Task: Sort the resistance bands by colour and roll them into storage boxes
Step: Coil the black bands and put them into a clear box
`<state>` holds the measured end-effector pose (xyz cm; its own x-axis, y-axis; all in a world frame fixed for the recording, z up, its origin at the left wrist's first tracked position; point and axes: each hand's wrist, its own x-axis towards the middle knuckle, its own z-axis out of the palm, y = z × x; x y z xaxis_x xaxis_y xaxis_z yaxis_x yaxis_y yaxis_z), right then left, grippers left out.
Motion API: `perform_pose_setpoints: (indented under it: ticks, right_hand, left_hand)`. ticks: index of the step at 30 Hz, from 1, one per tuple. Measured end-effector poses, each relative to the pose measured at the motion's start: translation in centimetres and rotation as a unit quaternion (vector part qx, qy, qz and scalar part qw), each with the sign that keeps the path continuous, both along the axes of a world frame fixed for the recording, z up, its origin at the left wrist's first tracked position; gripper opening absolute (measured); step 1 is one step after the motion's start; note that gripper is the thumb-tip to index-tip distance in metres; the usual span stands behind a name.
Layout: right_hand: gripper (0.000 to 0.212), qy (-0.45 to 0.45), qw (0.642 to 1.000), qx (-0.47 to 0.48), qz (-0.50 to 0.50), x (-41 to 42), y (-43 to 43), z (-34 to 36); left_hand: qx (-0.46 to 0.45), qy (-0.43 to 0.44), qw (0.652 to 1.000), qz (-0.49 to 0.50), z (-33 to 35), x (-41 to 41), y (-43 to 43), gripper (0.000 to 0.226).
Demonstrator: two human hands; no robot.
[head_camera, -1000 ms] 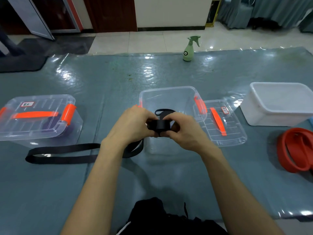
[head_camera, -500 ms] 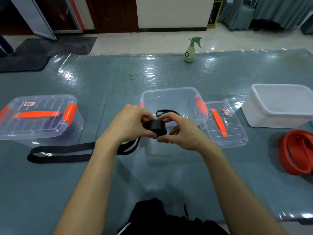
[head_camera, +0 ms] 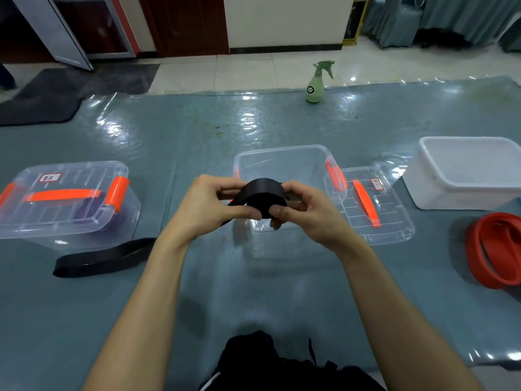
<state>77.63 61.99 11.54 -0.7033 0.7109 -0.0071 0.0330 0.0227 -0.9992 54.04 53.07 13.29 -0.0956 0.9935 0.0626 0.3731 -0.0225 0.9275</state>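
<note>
Holding a rolled black band [head_camera: 263, 197] just above the near rim of the open clear box [head_camera: 282, 152], both hands meet over the bench [head_camera: 253, 292]. The left hand [head_camera: 210, 204] grips the roll's left side, its fingers [head_camera: 242, 213] curled onto the coil with the thumb underneath. The right hand [head_camera: 307, 218] pinches the right side, its fingers [head_camera: 282, 214] closed on the same roll. The band's loose tail [head_camera: 104, 259] drops behind the left wrist and lies flat on the bench, left of the open box and nearer the person.

Just right of that box lies a clear lid [head_camera: 375, 218] with an orange handle. Well to the box's left stands a closed box [head_camera: 64, 198] with orange latches and something purple inside. Far to its right sits a white tub [head_camera: 462, 179]. Also to the right, but nearer the person, lies a coiled red band [head_camera: 501, 249]. Beyond the box, a green spray bottle [head_camera: 315, 86] stands upright.
</note>
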Motion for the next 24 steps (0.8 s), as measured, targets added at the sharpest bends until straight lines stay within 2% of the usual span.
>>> perform_pose_setpoints:
  ticks: [2,4,6,8,10,12,14,17,19,22,24]
  right_hand:
    - [0.027,0.020,0.997,-0.064,0.023,-0.2,-0.5,-0.7]
    - [0.034,0.000,0.996,-0.077,0.039,-0.2,-1.0,-1.6]
    - [0.047,-0.093,0.994,0.006,0.053,-0.2,-1.0,-1.9]
    - [0.055,-0.197,0.972,0.113,0.058,-0.3,-0.9,-1.6]
    - [0.045,-0.241,0.955,0.163,0.059,-0.4,-0.9,-1.3]
    - [0.033,-0.241,0.955,0.166,0.055,0.0,-1.0,-1.3]
    - [0.028,-0.216,0.961,0.164,0.053,0.8,-1.0,-1.0]
    - [0.023,-0.147,0.978,0.140,0.045,2.1,-0.2,-0.2]
    - [0.025,-0.086,0.991,0.099,0.034,2.6,0.8,0.4]
    - [0.032,0.007,0.999,0.018,0.038,3.0,1.9,1.3]
    - [0.028,0.045,0.998,-0.012,0.043,3.2,2.3,1.5]
  left_hand:
    - [-0.004,0.031,0.999,-0.017,0.2,0.2,0.2,0.048]
    - [-0.024,0.097,0.995,-0.019,0.5,0.3,0.1,0.043]
    - [-0.062,0.244,0.968,-0.021,0.8,0.7,0.0,0.041]
    - [-0.072,0.397,0.914,-0.031,0.8,1.7,0.2,0.043]
    - [-0.047,0.468,0.881,-0.045,1.2,3.1,0.4,0.048]
    - [-0.032,0.494,0.868,-0.051,1.7,3.9,0.5,0.047]
    - [-0.044,0.462,0.884,-0.055,2.2,4.0,0.4,0.043]
    - [-0.076,0.288,0.953,-0.064,3.2,3.4,0.0,0.041]
    - [-0.076,0.168,0.980,-0.070,3.5,3.0,0.1,0.049]
    - [-0.057,0.055,0.997,-0.025,4.3,3.5,0.7,0.043]
    - [-0.048,0.036,0.998,-0.016,4.8,4.1,1.1,0.041]
